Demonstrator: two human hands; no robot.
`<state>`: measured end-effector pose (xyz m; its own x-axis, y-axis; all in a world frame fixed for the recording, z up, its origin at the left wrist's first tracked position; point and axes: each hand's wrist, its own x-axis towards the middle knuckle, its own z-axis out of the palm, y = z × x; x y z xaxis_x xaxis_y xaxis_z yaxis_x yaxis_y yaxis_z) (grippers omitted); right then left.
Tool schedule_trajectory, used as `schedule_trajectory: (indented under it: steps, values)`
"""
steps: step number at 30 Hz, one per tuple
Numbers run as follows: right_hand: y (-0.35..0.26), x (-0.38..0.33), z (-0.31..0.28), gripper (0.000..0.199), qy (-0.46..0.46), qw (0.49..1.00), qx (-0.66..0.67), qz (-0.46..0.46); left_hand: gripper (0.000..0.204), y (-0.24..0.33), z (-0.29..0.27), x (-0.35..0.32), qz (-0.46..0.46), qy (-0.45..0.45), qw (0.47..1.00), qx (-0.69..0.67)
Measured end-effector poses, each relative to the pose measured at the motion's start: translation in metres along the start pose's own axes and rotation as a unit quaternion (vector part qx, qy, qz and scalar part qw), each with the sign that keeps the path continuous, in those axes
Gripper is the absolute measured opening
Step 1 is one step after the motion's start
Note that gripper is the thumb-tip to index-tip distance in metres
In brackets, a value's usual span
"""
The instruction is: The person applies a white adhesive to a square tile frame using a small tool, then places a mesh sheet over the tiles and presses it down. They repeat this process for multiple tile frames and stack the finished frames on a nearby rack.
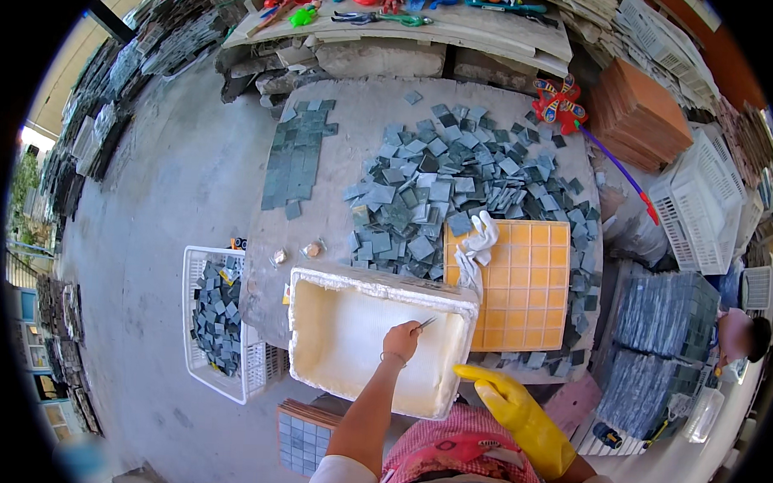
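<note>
My bare left hand (402,341) is inside a white foam box (324,278), closed on a small dark pointed metal tool (427,323) whose exact kind I cannot make out. The box is tilted toward me at the table's near edge, its inner floor pale and yellowish. A yellow rubber glove covers my right hand (517,408); its fingers are stretched out, with the tips at the box's right rim. Beside the box lies an orange grid tray (530,285), and a crumpled white glove (478,242) rests on its left side.
Loose grey-green stone tiles (439,188) cover the table beyond the box, with some laid in rows (294,157). A white crate (188,320) of tile pieces stands left. Stacked tiles (665,315) and a person (736,339) are right. Toys (381,18) lie on a far slab.
</note>
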<state>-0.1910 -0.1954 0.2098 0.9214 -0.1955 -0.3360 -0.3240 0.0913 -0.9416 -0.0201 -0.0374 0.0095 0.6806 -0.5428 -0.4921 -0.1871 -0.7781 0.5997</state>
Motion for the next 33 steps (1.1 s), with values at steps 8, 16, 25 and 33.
schedule_trajectory:
  steps: [8, 16, 25, 33]
  values:
    - [-0.004, 0.003, 0.002, 0.031, 0.007, 1.000, -0.019, -0.015, 0.016, 0.014, -0.001, 0.006, -0.023, 0.022, 0.999, 0.013]
    - [-0.015, 0.007, 0.013, 0.032, -0.002, 0.999, -0.048, -0.006, 0.015, 0.002, -0.008, -0.001, 0.043, 0.020, 0.998, -0.030]
    - [0.003, 0.010, 0.037, 0.033, -0.053, 0.997, 0.026, 0.055, 0.016, -0.018, -0.030, -0.014, 0.032, 0.022, 0.999, -0.005]
    - [0.000, 0.015, 0.049, 0.034, -0.045, 0.998, -0.011, 0.044, 0.015, -0.014, -0.025, 0.002, -0.006, 0.011, 1.000, 0.024]
